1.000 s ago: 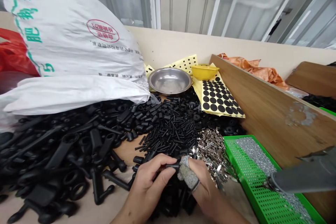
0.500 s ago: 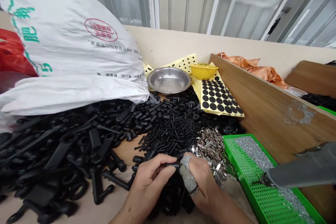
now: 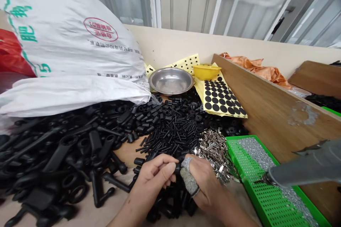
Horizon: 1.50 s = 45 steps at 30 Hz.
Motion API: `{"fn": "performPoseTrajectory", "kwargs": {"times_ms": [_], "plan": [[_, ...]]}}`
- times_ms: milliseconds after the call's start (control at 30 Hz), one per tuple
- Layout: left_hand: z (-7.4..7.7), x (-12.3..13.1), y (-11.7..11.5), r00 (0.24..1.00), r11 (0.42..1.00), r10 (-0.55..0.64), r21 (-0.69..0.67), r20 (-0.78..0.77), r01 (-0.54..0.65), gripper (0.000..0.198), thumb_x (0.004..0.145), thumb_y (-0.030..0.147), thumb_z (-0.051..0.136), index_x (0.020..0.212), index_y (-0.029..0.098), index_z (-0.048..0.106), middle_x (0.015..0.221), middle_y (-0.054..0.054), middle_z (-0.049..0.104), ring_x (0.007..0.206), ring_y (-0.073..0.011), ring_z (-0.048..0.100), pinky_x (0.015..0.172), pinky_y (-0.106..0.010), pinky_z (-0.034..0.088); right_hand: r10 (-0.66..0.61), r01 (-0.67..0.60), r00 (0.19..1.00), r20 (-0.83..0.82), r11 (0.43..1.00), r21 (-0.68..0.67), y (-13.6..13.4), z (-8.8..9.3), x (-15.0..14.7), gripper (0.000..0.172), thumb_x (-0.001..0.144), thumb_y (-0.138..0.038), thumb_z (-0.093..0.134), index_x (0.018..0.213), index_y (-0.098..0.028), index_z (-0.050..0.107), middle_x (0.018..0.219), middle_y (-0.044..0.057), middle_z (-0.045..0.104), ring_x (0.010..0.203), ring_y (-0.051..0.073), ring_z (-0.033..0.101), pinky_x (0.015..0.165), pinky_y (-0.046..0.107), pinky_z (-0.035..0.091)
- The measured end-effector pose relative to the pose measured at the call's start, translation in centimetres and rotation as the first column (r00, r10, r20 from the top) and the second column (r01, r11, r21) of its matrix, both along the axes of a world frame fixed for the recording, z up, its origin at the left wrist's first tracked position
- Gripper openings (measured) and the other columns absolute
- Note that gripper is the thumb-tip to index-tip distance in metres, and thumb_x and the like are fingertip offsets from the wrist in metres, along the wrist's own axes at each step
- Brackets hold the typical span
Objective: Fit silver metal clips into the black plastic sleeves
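Note:
Near the bottom centre, my left hand (image 3: 157,175) pinches a small black plastic part (image 3: 177,167) between thumb and fingers. My right hand (image 3: 201,179), with grey wrapping (image 3: 189,175) around its fingers, is closed at the other side of that part. The grip of the right fingers is largely hidden. Black pieces lie under and between both hands. Just beyond them are thin ribbed black pins (image 3: 173,133) and a pile of small metal clips (image 3: 214,149).
Large black plastic parts (image 3: 58,156) cover the left below a white sack (image 3: 80,42). A steel bowl (image 3: 171,81), yellow bowl (image 3: 207,72) and dotted sheets (image 3: 223,99) stand behind. At right are a green tray (image 3: 266,181), a grey tool (image 3: 303,166) and a wooden board (image 3: 266,103).
My left thumb and fingers have closed further around the black part. My right hand stays beside it, slightly turned. The view has shifted slightly.

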<state>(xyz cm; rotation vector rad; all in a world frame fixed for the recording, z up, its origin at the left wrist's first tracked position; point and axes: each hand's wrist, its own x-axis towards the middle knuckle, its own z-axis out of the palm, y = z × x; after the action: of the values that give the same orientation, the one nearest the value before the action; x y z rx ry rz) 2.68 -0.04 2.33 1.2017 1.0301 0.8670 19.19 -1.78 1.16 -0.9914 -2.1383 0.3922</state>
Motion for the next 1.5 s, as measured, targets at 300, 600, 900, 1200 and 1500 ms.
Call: {"fn": "performPoseTrajectory", "kwargs": {"times_ms": [300, 600, 900, 1200, 1500], "plan": [[-0.7, -0.6, -0.2, 0.968, 0.876, 0.051, 0.476, -0.247, 0.075, 0.012, 0.082, 0.019, 0.055, 0.087, 0.022, 0.065, 0.076, 0.000, 0.067, 0.068, -0.0154, 0.061, 0.060, -0.021, 0.047, -0.173, 0.082, 0.960, -0.219, 0.925, -0.370, -1.5, -0.4, -0.2, 0.018, 0.086, -0.023, 0.035, 0.069, -0.022, 0.041, 0.069, 0.000, 0.050, 0.067, 0.016, 0.048, 0.062, 0.026, 0.038], [-1.1, -1.1, -0.3, 0.957, 0.621, 0.059, 0.761, -0.286, 0.189, 0.027, 0.080, 0.007, 0.055, 0.102, 0.022, 0.060, 0.088, -0.004, 0.067, 0.080, -0.0171, 0.062, 0.072, -0.024, 0.048, -0.355, -0.114, 0.799, -0.486, 0.704, -0.701, -0.8, -1.6, -1.3, 0.034, 0.087, -0.043, 0.041, 0.063, -0.019, 0.047, 0.058, -0.002, 0.046, 0.054, 0.012, 0.045, 0.050, 0.021, 0.037], [-0.4, -1.0, -0.8, 0.956, 0.919, 0.130, 0.394, -0.264, -0.016, 0.012, 0.077, 0.026, 0.059, 0.083, 0.022, 0.068, 0.060, 0.003, 0.065, 0.052, -0.0140, 0.058, 0.048, -0.019, 0.046, -0.133, 0.042, 0.972, -0.196, 0.911, -0.411, -1.6, -0.6, -0.2, 0.027, 0.092, -0.030, 0.031, 0.069, -0.021, 0.043, 0.069, -0.001, 0.051, 0.066, 0.015, 0.049, 0.063, 0.026, 0.037], [-1.6, -1.7, -0.5, 0.947, 0.883, 0.215, 0.462, -0.240, -0.084, 0.010, 0.078, 0.023, 0.059, 0.084, 0.022, 0.067, 0.071, 0.000, 0.069, 0.064, -0.0170, 0.064, 0.057, -0.022, 0.050, -0.167, 0.172, 0.985, 0.048, 0.887, -0.429, -0.8, 0.5, -0.3, 0.022, 0.094, -0.024, 0.032, 0.076, -0.022, 0.044, 0.080, 0.000, 0.057, 0.077, 0.016, 0.054, 0.067, 0.026, 0.040], [-2.3, -2.1, 1.1, 0.821, 0.688, 0.219, 0.680, -0.528, 0.254, 0.018, 0.083, 0.020, 0.054, 0.097, 0.018, 0.064, 0.085, -0.007, 0.070, 0.080, -0.0205, 0.063, 0.072, -0.029, 0.051, -0.336, 0.465, 0.666, 0.666, 0.885, -0.018, 5.4, -0.1, -0.1, 0.022, 0.073, 0.000, 0.044, 0.086, -0.016, 0.052, 0.089, 0.010, 0.056, 0.084, 0.024, 0.053, 0.068, 0.031, 0.040]]}}
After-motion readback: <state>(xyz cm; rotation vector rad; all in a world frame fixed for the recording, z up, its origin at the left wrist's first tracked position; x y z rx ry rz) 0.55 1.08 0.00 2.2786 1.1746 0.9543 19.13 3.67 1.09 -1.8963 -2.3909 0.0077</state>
